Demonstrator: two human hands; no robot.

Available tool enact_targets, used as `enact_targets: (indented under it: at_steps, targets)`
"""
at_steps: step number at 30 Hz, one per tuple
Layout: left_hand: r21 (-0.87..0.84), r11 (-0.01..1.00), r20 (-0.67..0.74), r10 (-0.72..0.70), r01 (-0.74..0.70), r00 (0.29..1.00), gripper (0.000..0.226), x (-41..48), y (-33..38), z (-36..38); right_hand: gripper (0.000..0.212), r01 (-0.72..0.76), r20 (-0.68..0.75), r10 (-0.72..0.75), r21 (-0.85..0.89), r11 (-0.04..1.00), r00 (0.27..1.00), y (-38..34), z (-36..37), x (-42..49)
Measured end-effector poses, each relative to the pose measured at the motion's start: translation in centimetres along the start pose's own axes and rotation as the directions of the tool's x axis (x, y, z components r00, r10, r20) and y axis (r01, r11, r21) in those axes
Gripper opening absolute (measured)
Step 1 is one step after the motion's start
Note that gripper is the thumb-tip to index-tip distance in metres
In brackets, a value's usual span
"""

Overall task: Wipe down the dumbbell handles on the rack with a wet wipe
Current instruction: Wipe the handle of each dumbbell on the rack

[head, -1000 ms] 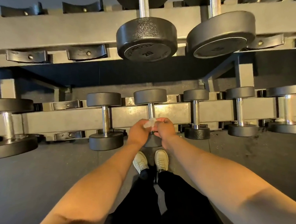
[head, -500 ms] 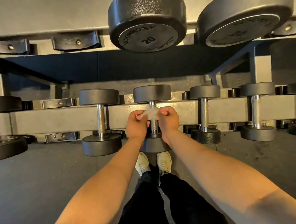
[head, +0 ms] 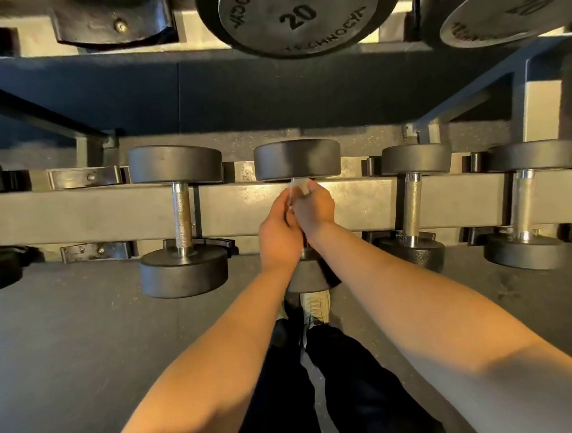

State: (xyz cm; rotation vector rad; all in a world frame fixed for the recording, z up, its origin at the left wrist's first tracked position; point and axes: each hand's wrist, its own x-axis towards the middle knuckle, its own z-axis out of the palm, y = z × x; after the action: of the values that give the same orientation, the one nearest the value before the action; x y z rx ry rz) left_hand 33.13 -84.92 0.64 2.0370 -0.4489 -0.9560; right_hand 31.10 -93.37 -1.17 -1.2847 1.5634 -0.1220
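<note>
Bare left hand (head: 279, 238) and right hand (head: 315, 209), bare forearms (head: 219, 354), black trousers (head: 355, 379), pale lace-up shoe (head: 317, 306), possibly a trainer

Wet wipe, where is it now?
Centre of the head view: the left hand and right hand hold the wet wipe against the handle of the middle dumbbell, below its far head.

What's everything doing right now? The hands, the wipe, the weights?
wet wipe: bunched round the middle handle.
left hand: grips the wet wipe.
right hand: grips the wet wipe.
middle dumbbell: racked, handle covered by hands.
left dumbbell: racked, handle bare.
right dumbbell: racked, handle bare.
</note>
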Motion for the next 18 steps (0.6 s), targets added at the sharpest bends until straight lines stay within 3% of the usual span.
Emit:
enact_targets:
  at_steps: [2, 7, 10, 15, 18]
  targets:
    - [0.047, 0.999, -0.013, 0.026, -0.026, 1.000, 0.045, -0.4, 0.1, 0.0, 0.034, 0.066, 0.007, -0.066, -0.183, 0.981, 0.998, 0.3, -0.1, 0.1]
    - [0.071, 0.997, -0.022, 0.013, -0.011, 1.000, 0.050, -0.3, 0.3, -0.5, 0.030, 0.116, 0.062, -0.101, -0.325, 0.939, 0.993, 2.0, -1.3, -0.8]
    - [0.082, 0.996, -0.018, 0.026, -0.024, 1.000, 0.048, -0.9, 0.4, -0.5, 0.031, 0.059, 0.061, -0.047, -0.216, 0.975, 0.997, 3.3, -2.2, -1.6]
    - [0.154, 0.988, -0.033, 0.011, -0.005, 0.999, 0.048, -1.8, -0.2, -0.2, 0.037, 0.179, 0.012, -0.180, 0.060, 0.982, 0.984, 0.7, -2.4, -2.4]
    - [0.151, 0.988, -0.045, -0.027, 0.033, 0.999, 0.047, -1.7, -0.1, -0.1, 0.033, -0.024, 0.012, 0.021, 0.335, 0.942, 1.000, -1.1, -2.0, -2.7]
